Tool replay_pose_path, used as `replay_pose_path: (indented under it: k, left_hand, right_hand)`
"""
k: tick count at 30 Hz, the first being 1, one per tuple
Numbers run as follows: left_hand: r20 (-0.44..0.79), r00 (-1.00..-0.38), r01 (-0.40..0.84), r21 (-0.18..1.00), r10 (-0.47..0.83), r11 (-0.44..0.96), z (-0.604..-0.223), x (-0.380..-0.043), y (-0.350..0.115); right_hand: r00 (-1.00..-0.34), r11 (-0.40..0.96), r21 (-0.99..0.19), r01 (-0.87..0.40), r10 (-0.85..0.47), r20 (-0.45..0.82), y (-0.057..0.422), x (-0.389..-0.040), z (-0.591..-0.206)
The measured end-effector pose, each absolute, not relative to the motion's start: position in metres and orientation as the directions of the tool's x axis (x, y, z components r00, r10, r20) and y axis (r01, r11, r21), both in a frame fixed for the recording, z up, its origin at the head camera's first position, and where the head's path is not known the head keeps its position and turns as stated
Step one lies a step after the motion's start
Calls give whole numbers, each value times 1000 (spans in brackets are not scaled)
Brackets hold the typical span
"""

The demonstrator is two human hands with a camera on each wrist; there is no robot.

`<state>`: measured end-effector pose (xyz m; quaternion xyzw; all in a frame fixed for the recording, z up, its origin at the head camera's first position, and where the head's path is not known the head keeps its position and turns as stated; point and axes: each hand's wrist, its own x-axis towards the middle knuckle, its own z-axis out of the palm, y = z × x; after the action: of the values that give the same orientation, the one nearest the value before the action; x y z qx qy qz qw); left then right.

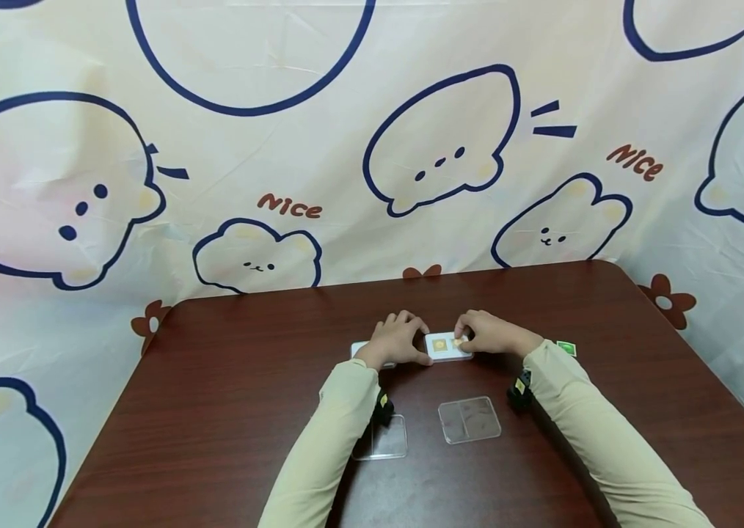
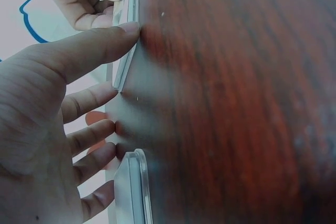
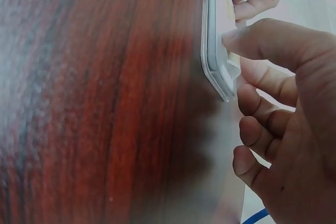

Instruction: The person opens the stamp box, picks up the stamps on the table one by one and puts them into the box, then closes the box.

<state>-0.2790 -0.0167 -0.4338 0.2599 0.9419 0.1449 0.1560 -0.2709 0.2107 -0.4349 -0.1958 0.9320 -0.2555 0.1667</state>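
A flat white case (image 1: pixel 448 353) with a clear rim lies on the table, a gold square (image 1: pixel 439 345) in its left half. My left hand (image 1: pixel 400 337) holds the case's left end, thumb on the near edge and index finger at the far corner; the other fingers are spread. Over the right half, my right hand (image 1: pixel 496 334) pinches a small gold piece (image 1: pixel 457 342) between thumb and index finger, which partly hide it. In the right wrist view, a pale edge (image 3: pixel 233 66) sticks up at the case's end by the fingertips. A second case (image 2: pixel 134 192) lies beneath the left hand's little finger.
Two clear plastic covers, one at right (image 1: pixel 469 420) and one at left (image 1: pixel 397 438), lie nearer on the brown table (image 1: pixel 246 411); the left forearm partly covers the left one. A small green item (image 1: pixel 566 347) sits beyond the right wrist. A printed cloth (image 1: pixel 339 161) hangs behind.
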Motion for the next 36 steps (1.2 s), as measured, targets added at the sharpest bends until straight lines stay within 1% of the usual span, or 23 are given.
replay_pose_path:
  k: [7,13,18,21,24,28,33,36]
  left_hand:
    - [-222,-812,441,373,540,816,-436,-276,-17]
    - [-228,-813,436,372,537,819,-435,-277,-17]
    - [-226,-801,450,383,554,807,-433,-280,-20]
    - [-226,-781,454,435,582,778,-431,-282,-25]
    - [-215,-761,430,541,613,723,-429,-286,-33]
    - [-167,-770,389,642,616,661,-426,-290,-46]
    - [-104,-799,383,670,592,636,-423,-293,-66]
    - [-98,-810,370,680,578,634,-422,-292,-79]
  right_hand:
    - [-871,796,-543,-268,-442,-217,212,-268,-439]
    - [-878,794,-545,-271,-436,-199,215,-267,-437]
    - [-891,794,-542,-274,-421,-168,223,-265,-433]
    - [-901,793,-545,-273,-409,-145,230,-262,-429]
    - [-911,792,-550,-263,-392,-128,240,-259,-427]
    - [-925,793,-556,-247,-363,-108,256,-254,-424]
    - [-937,802,-547,-239,-338,-86,275,-249,-424]
    - [-945,809,-543,-227,-318,-78,285,-244,-424]
